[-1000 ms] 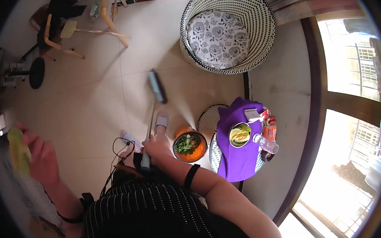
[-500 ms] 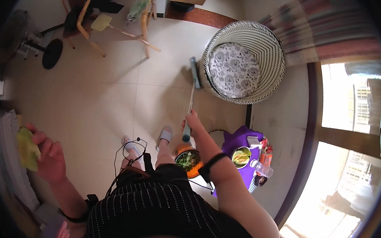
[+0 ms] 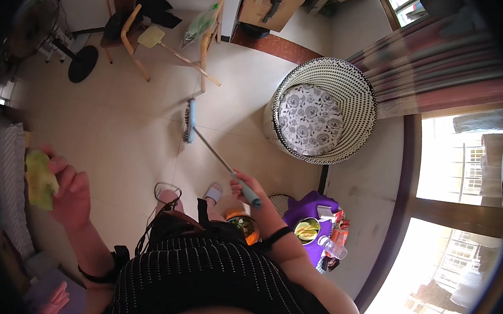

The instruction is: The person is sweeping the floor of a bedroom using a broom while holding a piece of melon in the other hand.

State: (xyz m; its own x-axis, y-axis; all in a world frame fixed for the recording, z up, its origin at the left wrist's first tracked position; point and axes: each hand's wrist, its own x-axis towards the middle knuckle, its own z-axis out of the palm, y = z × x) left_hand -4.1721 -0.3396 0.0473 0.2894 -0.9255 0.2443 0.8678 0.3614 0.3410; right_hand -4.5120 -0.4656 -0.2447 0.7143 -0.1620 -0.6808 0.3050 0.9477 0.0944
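Note:
My right hand is closed round the blue-grey grip of a long-handled scrub brush. Its thin metal pole runs away to the upper left, and the light-blue head with dark bristles is over the tiled floor, ahead of my feet. Out at the left, my raised left hand pinches a limp yellow-green piece, perhaps a leaf or peel. Below my right forearm, partly hidden by it, stands an orange bowl with dark and green contents.
A round woven basket chair with a floral cushion stands ahead right. At my right, a purple-covered stand bears a bowl of green pieces and a plastic bottle. Chairs and a floor fan are far left.
The scrub brush head has swung left, from beside the basket chair to the middle of the floor. My left hand still holds the yellow-green piece. The whole view has shifted slightly.

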